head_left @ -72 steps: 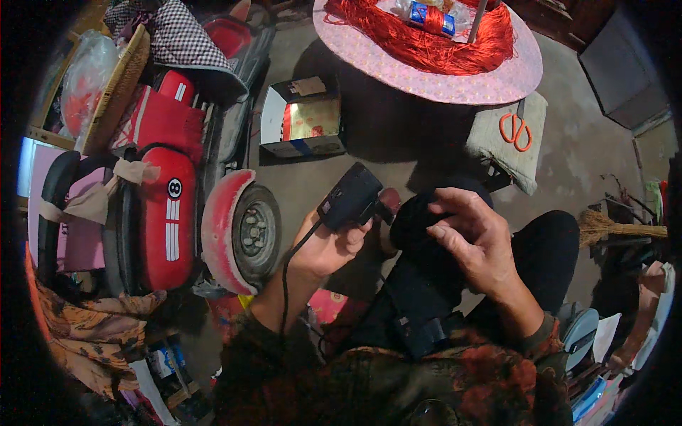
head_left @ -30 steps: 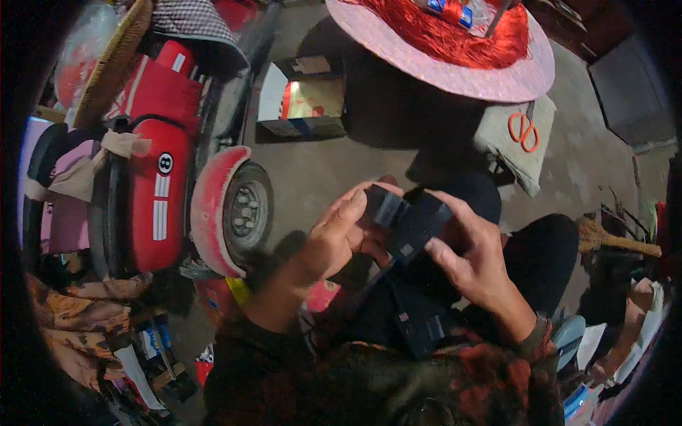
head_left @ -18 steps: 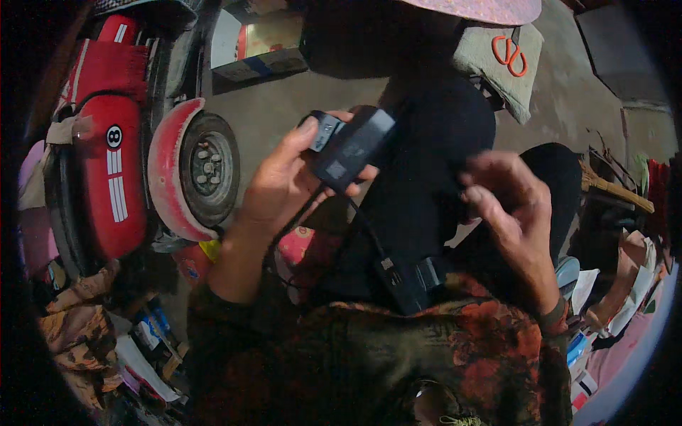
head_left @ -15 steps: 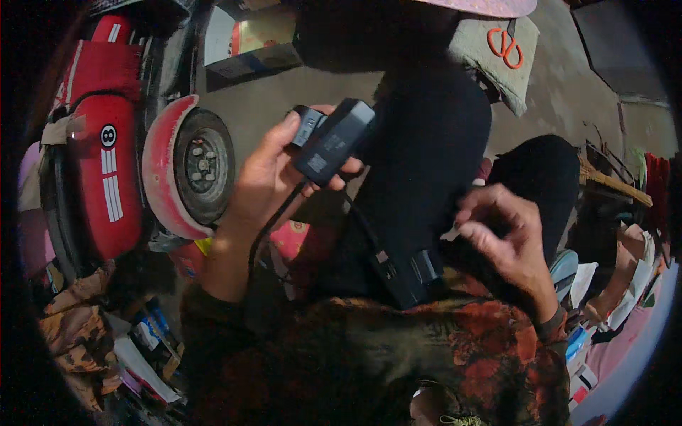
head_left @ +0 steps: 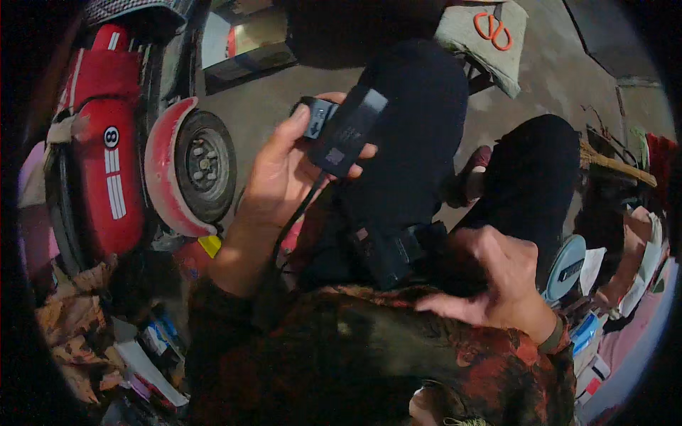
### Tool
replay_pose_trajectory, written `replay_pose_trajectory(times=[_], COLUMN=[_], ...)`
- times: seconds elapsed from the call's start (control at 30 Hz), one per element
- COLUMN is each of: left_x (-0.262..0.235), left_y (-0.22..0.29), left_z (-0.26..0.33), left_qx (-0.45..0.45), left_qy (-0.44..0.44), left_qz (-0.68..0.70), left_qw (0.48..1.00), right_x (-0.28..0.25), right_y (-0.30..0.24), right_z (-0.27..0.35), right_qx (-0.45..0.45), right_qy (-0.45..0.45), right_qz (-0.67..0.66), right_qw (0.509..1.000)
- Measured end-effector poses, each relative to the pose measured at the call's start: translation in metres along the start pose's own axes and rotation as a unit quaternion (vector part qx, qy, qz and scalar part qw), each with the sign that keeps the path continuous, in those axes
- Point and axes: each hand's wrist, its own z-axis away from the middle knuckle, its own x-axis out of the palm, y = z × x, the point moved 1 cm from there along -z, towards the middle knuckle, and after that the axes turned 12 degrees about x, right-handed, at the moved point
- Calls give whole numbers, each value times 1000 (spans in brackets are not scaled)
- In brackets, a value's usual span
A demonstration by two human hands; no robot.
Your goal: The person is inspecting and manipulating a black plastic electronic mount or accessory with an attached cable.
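Note:
My left hand [head_left: 280,163] is wrapped round a black box-shaped power adapter [head_left: 348,135]. A smaller black block [head_left: 321,117] sits beside it under my thumb, with pale print on its face. From the adapter's lower end a black cable [head_left: 295,213] hangs down past my wrist. On my lap lies another black adapter-like block [head_left: 383,259], dark against black trousers, its shape partly lost. My right hand [head_left: 501,280] is beside that block, thumb stretched out and apart from the bent fingers. Those fingertips are dim; nothing shows in the grasp.
A red toy car [head_left: 106,170] with a black wheel [head_left: 204,167] stands on the left. Orange-handled scissors [head_left: 493,32] lie on a pale cloth-covered stool [head_left: 455,25] ahead. A cardboard box [head_left: 252,60] stands at the back; a round blue-grey lid [head_left: 566,268] is at right.
My right hand has moved down and turned toward the block on my lap, its thumb stretching out. The left hand, still holding the adapter and smaller block, has shifted slightly right in view.

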Motion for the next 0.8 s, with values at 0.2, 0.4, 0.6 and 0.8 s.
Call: replay_pose_trajectory(times=[0.2,0.4,0.6,0.8], left_x=[2,-1,3,8], left_y=[-4,-2,3,23], left_z=[3,13,18,9], left_qx=[-3,19,30,42], left_qy=[8,1,24,-14], left_qz=[15,-14,-20,6], left_qw=[1000,1000,999,999], right_x=[11,16,17,-1], right_y=[-20,-29,-2,6], right_z=[-19,-22,-8,-19], right_qx=[-67,-55,18,-41], right_qy=[-19,-45,4,195], right_qz=[25,79,-73,-98], right_qw=[997,994,997,975])
